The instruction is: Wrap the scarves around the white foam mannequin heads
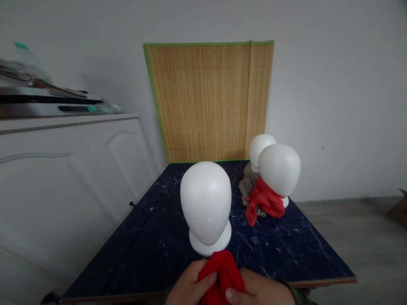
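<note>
A bunched red cloth sits at the near edge of the dark marble-patterned table, gripped from both sides. My left hand clasps its left side and my right hand its right side. Just beyond the cloth stands a bare white foam head on a round base. To the right stands a second foam head with a red scarf tied around its neck. Behind it a third foam head has a grey-brown cloth at its base.
A bamboo mat with green edging leans upright against the wall at the table's far end. A white cabinet with cluttered items on top stands at the left. Grey floor lies to the right, with a brown box corner at the edge.
</note>
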`<state>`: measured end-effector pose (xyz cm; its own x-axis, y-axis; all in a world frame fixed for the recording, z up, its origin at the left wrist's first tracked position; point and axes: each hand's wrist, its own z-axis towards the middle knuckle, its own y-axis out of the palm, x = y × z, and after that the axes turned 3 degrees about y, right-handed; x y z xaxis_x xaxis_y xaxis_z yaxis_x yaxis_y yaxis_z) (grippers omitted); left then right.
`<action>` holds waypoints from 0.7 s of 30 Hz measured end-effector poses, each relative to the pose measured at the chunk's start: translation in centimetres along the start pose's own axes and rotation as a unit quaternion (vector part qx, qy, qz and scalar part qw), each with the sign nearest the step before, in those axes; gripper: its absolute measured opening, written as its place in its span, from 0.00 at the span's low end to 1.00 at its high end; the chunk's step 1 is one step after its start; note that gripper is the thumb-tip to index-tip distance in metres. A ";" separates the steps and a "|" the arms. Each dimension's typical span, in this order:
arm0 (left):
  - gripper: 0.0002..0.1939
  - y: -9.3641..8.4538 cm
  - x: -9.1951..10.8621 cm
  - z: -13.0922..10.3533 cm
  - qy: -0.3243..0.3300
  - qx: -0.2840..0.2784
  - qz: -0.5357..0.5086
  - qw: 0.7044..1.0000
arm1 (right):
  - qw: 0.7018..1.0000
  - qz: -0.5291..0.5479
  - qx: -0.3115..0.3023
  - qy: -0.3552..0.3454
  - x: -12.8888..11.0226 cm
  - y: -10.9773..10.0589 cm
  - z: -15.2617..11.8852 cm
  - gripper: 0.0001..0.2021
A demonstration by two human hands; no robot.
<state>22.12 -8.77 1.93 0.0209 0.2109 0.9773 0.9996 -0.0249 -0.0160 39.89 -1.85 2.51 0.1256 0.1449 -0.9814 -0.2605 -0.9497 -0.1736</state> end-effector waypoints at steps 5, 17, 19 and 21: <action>0.19 -0.8 -0.7 -0.2 0.005 0.028 -0.172 0.985 | 0.969 0.166 0.182 0.002 -0.5 -0.3 -0.6 0.17; 0.17 0.9 6.7 -0.8 0.040 -0.241 -0.263 0.933 | 0.972 0.226 0.023 -0.054 -0.2 0.2 1.4 0.24; 0.15 0.1 9.6 -1.4 0.063 -0.157 -0.225 0.960 | 0.981 0.183 -0.053 -0.027 0.4 0.5 1.7 0.25; 0.15 -1.5 12.7 -1.9 0.115 -0.054 -0.158 0.979 | 0.983 0.173 -0.066 -0.016 1.5 0.3 1.9 0.25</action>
<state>20.88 -7.93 14.81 -0.3075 -0.0007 0.9516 0.9468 -0.1003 0.3058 38.15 -1.39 0.85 0.0213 -0.1865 -0.9822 -0.1554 -0.9711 0.1810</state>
